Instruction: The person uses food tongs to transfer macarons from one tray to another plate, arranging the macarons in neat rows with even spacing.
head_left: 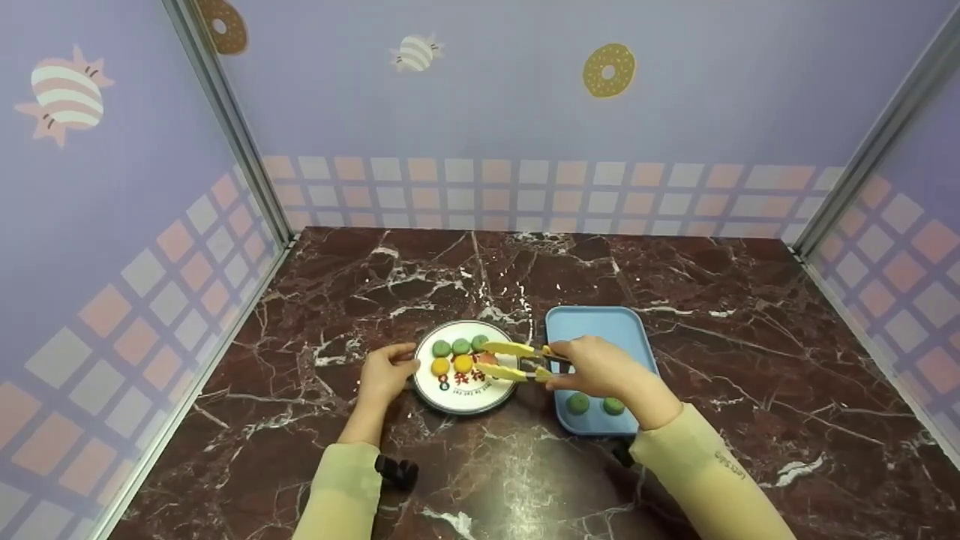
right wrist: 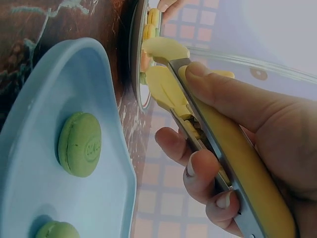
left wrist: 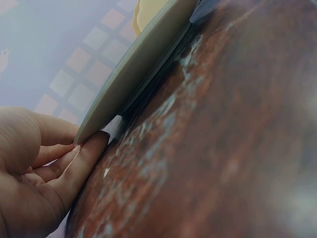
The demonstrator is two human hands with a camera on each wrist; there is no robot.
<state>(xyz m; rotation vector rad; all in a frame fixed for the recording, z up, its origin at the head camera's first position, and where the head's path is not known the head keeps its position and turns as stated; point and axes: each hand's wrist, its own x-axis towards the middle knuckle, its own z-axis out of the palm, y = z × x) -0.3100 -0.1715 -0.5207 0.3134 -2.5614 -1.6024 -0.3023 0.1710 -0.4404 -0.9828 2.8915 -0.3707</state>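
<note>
My left hand (head_left: 384, 379) pinches the left rim of a white plate (head_left: 480, 403), thumb and fingers on either side of the edge in the left wrist view. Several macarons lie on the plate: a row of green macarons (head_left: 460, 346) and, nearer me, yellow macarons (head_left: 463, 364). With my right hand (head_left: 600, 365) I grip yellow-tipped tongs (right wrist: 218, 129), reaching left over the plate. Between the tong tips sits an orange-pink macaron (head_left: 487, 360), partly hidden; whether the tips touch it I cannot tell.
Right of the plate stands a blue tray (head_left: 596, 321), with green macarons (head_left: 577, 403) at its near end. The dark marbled tabletop (head_left: 337, 270) is enclosed by patterned purple walls (head_left: 510, 97) at the back and sides.
</note>
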